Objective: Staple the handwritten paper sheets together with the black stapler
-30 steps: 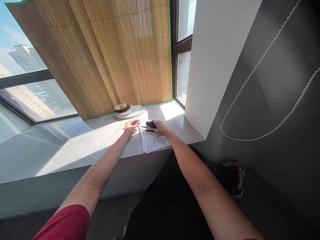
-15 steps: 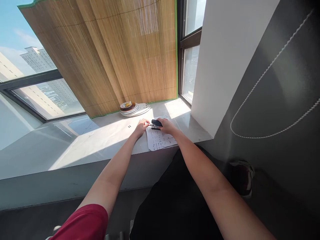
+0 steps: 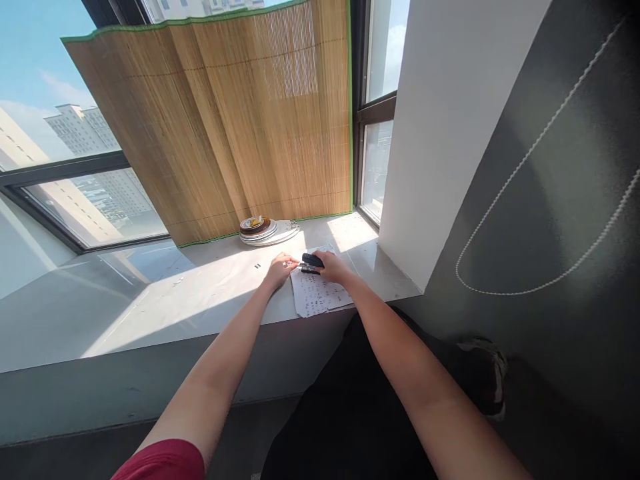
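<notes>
A black stapler (image 3: 313,261) lies over handwritten sheets of paper (image 3: 320,293) on the window sill, its top arm raised from its base. My right hand (image 3: 333,265) is closed around the stapler's right end. At the stapler's left end, the fingers of my left hand (image 3: 281,270) are pinched together, close to its metal part. Whatever they hold is too small to make out. Two small dark strips (image 3: 257,266), perhaps staples, rest on the sill left of my left hand.
Stacked plates (image 3: 259,233) stand at the back of the sill (image 3: 200,293), below a bamboo blind (image 3: 225,133). To the right are a white wall column (image 3: 425,147) and a hanging bead cord (image 3: 525,292).
The view has tilted up slightly, so the scene sits lower. My left fingers have shifted a little at the stapler's end; my right hand keeps its hold.
</notes>
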Tool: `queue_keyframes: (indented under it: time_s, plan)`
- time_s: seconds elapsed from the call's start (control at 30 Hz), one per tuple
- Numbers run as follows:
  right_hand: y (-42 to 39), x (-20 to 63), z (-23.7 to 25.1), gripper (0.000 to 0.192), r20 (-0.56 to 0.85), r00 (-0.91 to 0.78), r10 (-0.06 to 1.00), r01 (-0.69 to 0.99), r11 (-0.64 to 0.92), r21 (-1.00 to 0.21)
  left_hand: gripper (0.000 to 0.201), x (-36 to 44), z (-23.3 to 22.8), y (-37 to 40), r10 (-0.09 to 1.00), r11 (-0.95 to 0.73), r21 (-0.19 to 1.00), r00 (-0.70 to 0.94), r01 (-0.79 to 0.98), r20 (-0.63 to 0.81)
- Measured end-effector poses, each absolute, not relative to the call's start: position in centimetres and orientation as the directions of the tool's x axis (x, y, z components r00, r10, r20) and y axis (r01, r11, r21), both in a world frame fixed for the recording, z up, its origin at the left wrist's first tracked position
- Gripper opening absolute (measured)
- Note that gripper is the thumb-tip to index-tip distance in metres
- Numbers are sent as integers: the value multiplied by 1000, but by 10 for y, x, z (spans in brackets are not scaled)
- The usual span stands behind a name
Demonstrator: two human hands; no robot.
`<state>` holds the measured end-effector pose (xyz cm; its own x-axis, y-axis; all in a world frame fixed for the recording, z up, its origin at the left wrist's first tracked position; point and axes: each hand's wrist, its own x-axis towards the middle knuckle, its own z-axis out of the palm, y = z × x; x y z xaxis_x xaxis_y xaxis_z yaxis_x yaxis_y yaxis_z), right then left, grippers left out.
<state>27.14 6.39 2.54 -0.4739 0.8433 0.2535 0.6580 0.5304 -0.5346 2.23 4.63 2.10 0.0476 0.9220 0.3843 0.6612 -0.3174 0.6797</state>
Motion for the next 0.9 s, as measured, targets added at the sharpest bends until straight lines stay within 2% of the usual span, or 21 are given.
queue_keyframes:
  time_s: [0.13,0.23,0.4,0.5,0.57,0.67,0.73,0.83,0.9]
  plan:
    - [61,271,28,40,268,-475,838,650,539,-535,14,17,15,44,925,-266,724,-44,637,378]
    - [58,271,31,39,255,-455,853,664,517,-540,36,13,9,38,936,-249,784,-67,569,345]
    - [53,264,34,40,268,-472,840,654,537,-533,82,12,10,27,940,-340,823,164,456,298]
    - [52,258,36,36,272,-465,842,652,534,-539,89,16,14,27,934,-348,819,241,457,263]
    - [53,257,36,36,278,-457,845,651,531,-543,81,20,15,28,940,-341,761,202,552,274]
    - [57,259,35,40,308,-443,842,636,537,-553,46,19,11,22,945,-267,574,94,774,313]
    - [60,261,31,44,329,-439,836,606,546,-578,35,11,5,12,953,-218,446,90,868,291]
    - [65,261,22,48,334,-457,824,561,559,-611,47,-6,0,-8,968,-205,324,141,924,209]
    - [65,257,18,48,335,-476,813,536,571,-622,58,-15,-1,-17,971,-221,308,179,926,158]
